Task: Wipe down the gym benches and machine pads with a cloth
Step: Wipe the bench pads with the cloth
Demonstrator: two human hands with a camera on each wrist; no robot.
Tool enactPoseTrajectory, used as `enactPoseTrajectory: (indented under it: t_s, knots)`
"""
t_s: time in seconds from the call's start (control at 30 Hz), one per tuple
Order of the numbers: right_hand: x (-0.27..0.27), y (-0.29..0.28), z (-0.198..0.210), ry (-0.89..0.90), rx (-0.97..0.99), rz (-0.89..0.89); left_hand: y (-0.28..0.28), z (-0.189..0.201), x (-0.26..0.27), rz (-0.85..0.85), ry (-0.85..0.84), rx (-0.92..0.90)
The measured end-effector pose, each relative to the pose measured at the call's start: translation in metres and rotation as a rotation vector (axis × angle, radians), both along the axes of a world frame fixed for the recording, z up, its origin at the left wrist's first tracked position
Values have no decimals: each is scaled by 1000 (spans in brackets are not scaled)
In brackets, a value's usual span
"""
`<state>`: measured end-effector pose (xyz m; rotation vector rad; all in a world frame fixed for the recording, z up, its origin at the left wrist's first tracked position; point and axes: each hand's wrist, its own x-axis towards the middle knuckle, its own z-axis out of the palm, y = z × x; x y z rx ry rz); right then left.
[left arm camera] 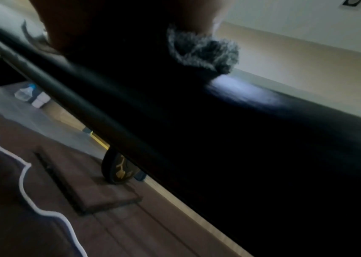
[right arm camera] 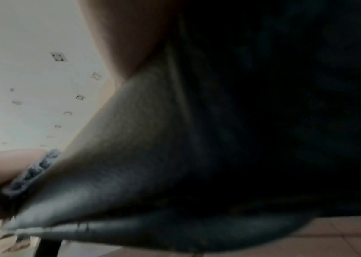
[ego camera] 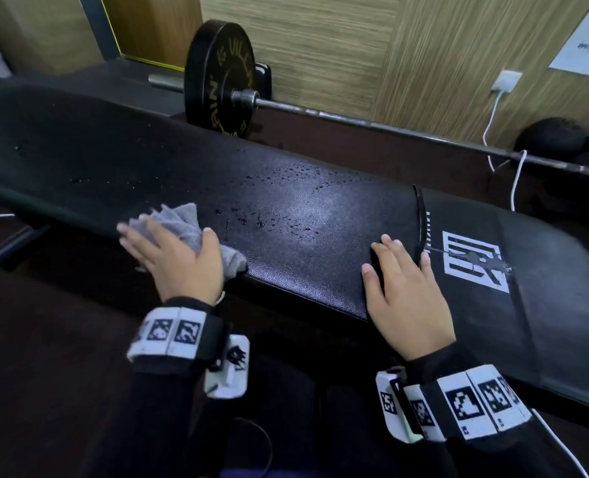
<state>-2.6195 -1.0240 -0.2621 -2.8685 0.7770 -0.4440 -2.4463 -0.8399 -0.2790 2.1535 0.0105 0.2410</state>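
The black padded bench (ego camera: 286,208) is the landmark: its long axis runs from the far left down to the near right of the head view, with the seam between its two pads toward the right end. Near the bench's front edge, left of the middle, the left hand (ego camera: 179,257) lies palm-down on a bunched grey cloth (ego camera: 182,222), fingers spread over it and thumb curled round its right side; cloth pokes out beyond the fingertips and beside the thumb. The left wrist view shows a fuzzy tuft of the cloth (left arm camera: 203,52) touching the bench's top surface (left arm camera: 241,93). Just right of the cloth, water droplets (ego camera: 279,201) speckle the middle of the bench. Further right, the right hand (ego camera: 407,291) rests flat on the pad with fingers straight, holding nothing, its thumb across the seam. Right of the seam a white square logo (ego camera: 472,260) is printed on the end pad. Behind the bench a barbell (ego camera: 372,124) lies roughly parallel to it, with a black weight plate (ego camera: 220,81) at its left end, standing on edge
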Motion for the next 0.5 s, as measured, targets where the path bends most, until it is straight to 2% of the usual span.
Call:
enactPoseTrajectory:
  t_s: [0.1, 0.2, 0.3, 0.37, 0.43, 0.5]
  knots:
    - [1, 1, -1, -27, 4, 1, 12, 14, 34, -156, -18, 440]
    - [1, 3, 0, -38, 17, -1, -7, 28, 45, -370, -18, 675]
    - [-1, 2, 0, -36, 37, -2, -45, 33, 20, -579, -106, 737]
    - [-1, 2, 1, -37, 44, -2, -63, 29, -9, -745, -221, 696]
    - [-1, 2, 1, -45, 49, 4, -65, 23, -34, -871, -331, 636]
    - [-2, 1, 1, -52, 57, 15, -50, 21, -46, -902, -410, 577]
